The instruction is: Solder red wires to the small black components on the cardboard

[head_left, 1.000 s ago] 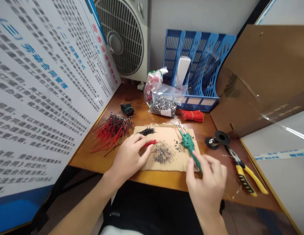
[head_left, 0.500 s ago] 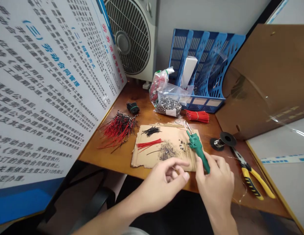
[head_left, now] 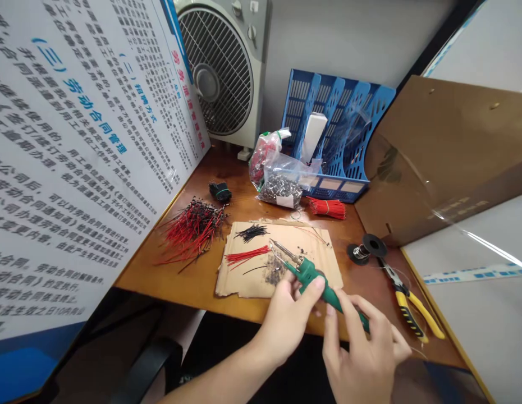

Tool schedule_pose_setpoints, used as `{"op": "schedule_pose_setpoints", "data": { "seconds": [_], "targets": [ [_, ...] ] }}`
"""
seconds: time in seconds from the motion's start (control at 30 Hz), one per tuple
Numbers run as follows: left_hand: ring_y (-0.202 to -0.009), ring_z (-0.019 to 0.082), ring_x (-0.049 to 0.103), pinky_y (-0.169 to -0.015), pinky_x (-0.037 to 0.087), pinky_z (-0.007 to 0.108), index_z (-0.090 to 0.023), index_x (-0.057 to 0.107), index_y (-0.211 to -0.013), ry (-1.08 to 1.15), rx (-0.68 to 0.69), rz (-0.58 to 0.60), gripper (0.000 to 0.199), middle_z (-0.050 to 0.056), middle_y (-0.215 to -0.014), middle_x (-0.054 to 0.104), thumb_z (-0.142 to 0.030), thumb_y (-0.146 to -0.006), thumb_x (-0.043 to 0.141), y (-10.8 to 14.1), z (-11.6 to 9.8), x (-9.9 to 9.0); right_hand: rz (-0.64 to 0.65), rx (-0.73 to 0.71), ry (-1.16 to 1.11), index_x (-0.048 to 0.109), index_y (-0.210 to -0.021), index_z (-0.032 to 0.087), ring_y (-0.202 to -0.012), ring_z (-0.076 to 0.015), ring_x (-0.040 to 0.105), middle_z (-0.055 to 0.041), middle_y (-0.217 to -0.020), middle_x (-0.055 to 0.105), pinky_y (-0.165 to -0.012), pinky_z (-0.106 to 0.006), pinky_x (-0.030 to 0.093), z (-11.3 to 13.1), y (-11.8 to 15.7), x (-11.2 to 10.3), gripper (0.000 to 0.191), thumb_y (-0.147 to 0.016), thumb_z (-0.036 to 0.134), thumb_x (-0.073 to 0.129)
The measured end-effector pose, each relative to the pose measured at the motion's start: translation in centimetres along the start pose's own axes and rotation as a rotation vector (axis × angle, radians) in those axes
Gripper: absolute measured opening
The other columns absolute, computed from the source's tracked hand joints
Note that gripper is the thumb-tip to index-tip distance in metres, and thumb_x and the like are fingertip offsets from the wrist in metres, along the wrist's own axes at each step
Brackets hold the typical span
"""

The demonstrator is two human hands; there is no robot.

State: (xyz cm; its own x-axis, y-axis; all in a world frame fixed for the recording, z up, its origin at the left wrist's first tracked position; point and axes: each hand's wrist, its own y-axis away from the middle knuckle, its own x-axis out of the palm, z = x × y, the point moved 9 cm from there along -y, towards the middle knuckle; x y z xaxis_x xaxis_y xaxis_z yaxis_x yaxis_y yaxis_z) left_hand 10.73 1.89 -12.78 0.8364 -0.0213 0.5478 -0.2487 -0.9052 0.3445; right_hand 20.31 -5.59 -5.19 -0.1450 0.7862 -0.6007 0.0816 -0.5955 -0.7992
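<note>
A green soldering iron [head_left: 310, 274] is held over a cardboard sheet [head_left: 334, 269], its metal tip pointing up and left. Closed around the front of its handle is my left hand [head_left: 282, 322]. My right hand [head_left: 364, 356] grips the rear of the same handle between thumb and fingers; part of that grip is hidden. Short black wires [head_left: 251, 232] and red wires [head_left: 247, 256] lie on the cardboard left of the tip. Below the tip, a dark sooty patch [head_left: 273, 270] marks the sheet, with small bits on and around it.
Left sits a pile of red and black wires [head_left: 196, 224] beside a banded black bundle [head_left: 220, 192]. Behind are bags of small parts [head_left: 281, 189], a banded red bundle [head_left: 327, 208], a blue file rack [head_left: 345, 185] and a fan [head_left: 214, 73]. Right are a solder spool [head_left: 374, 245] and pliers [head_left: 412, 308].
The soldering iron has swung left, its tip now near the red wires. My left hand, earlier beside it and empty, has closed on the handle. My right hand has shifted toward the rear end.
</note>
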Motion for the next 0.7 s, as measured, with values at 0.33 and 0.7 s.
{"op": "schedule_pose_setpoints", "data": {
  "seconds": [0.33, 0.7],
  "targets": [
    [-0.107, 0.021, 0.076, -0.097, 0.061, 0.029, -0.014, 0.073, -0.106, 0.023, 0.057, -0.054, 0.077, 0.014, -0.115, 0.082, -0.067, -0.062, 0.106, -0.2, -0.7, -0.2, -0.028, 1.043, -1.120, 0.058, -0.110, 0.025, -0.038, -0.0108, 0.044, 0.0055, -0.074, 0.057, -0.033, -0.025, 0.032, -1.5, 8.0, 4.5, 0.024, -0.110, 0.048, 0.064],
    [-0.058, 0.009, 0.052, -0.057, 0.047, 0.023, -0.013, 0.060, -0.123, -0.112, -0.069, 0.173, 0.095, 0.001, -0.080, 0.065, -0.085, -0.070, 0.092, -0.1, 0.8, 2.5, -0.007, 1.706, -1.485, 0.065, -0.111, 0.023, -0.065, -0.0147, 0.067, -0.0040, -0.096, 0.077, -0.050, -0.022, 0.050, -3.6, 6.8, 8.8, 0.064, -0.069, 0.062, 0.094]
  ]
}}
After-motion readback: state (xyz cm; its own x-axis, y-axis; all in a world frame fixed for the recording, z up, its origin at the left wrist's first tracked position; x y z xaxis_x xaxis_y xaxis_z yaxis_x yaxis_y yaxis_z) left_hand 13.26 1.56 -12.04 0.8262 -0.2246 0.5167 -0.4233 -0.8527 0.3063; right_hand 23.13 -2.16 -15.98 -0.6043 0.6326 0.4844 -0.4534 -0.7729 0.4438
